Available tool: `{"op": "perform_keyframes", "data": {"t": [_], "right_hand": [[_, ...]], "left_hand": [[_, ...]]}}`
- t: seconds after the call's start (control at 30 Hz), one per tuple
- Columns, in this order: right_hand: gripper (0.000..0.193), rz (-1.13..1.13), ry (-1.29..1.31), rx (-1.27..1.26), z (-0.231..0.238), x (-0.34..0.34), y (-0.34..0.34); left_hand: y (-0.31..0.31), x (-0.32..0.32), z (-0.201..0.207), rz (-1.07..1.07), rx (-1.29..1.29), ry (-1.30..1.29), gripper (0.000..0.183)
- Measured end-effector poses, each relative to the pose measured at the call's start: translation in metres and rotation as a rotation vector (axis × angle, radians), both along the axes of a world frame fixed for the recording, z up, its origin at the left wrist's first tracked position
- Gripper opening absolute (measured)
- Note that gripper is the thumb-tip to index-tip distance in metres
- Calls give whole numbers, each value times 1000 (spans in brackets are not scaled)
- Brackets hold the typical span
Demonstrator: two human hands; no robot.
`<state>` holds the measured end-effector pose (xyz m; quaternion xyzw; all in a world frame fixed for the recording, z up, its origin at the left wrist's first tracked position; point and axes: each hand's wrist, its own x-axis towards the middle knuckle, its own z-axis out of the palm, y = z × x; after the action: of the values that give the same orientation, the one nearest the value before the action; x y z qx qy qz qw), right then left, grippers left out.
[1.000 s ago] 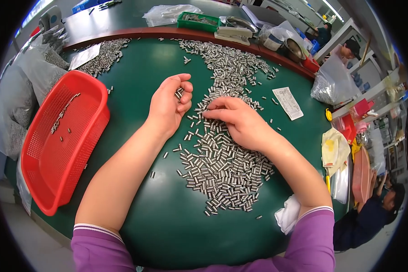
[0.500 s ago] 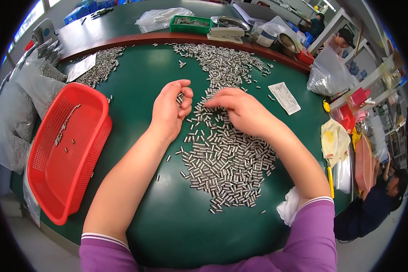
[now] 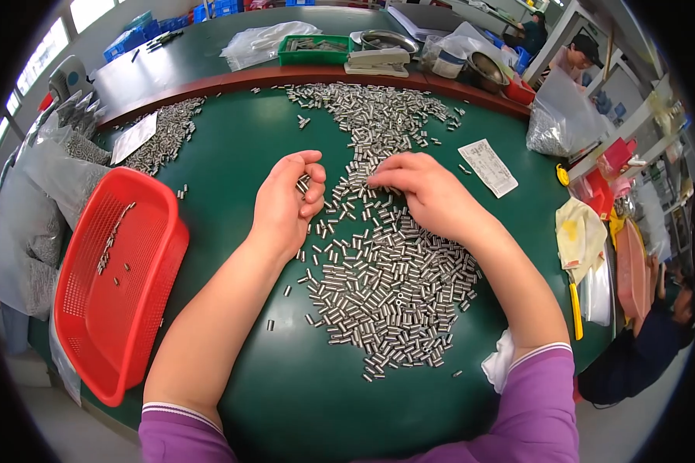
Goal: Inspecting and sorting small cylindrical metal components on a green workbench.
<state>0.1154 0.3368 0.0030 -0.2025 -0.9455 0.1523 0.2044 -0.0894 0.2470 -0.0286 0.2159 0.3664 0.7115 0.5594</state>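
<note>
From the head view I find the left hand [image 3: 284,202] curled half shut on the green tabletop [image 3: 224,177], cupping a few small metal cylinders [image 3: 303,185] between fingers and palm; how many it holds I cannot tell, since the curled fingers cover most of them. The right hand [image 3: 428,193] lies palm down on the upper part of the main pile of metal cylinders [image 3: 386,293], its fingertips pinched together on the pieces; whether one is actually gripped is hidden beneath the fingers. The pile spreads between both forearms and continues as a band toward the far edge of the tabletop. A red mesh basket [image 3: 116,285] sits at the left, well apart from the left hand, with a few cylinders inside. A second heap [image 3: 166,139] lies at the far left, partly under a paper slip [image 3: 133,137]. A white printed slip [image 3: 487,167] lies just right of the right hand. Items along the right rim are bent and too blurred to identify.
</note>
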Motion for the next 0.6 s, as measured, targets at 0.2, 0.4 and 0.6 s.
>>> {"op": "perform_keyframes", "data": {"t": [0.2,0.4,0.6], "right_hand": [[45,158,-200,-300,17,7,-7],[41,-112,21,-250,18,25,19],[38,19,-219,-501,23,28,14]], "left_hand": [[-1,-5,-3,-10,-15,-7,23],[-1,-5,-3,-54,1,10,23],[-3,-5,-1,-30,-31,7,23]]}}
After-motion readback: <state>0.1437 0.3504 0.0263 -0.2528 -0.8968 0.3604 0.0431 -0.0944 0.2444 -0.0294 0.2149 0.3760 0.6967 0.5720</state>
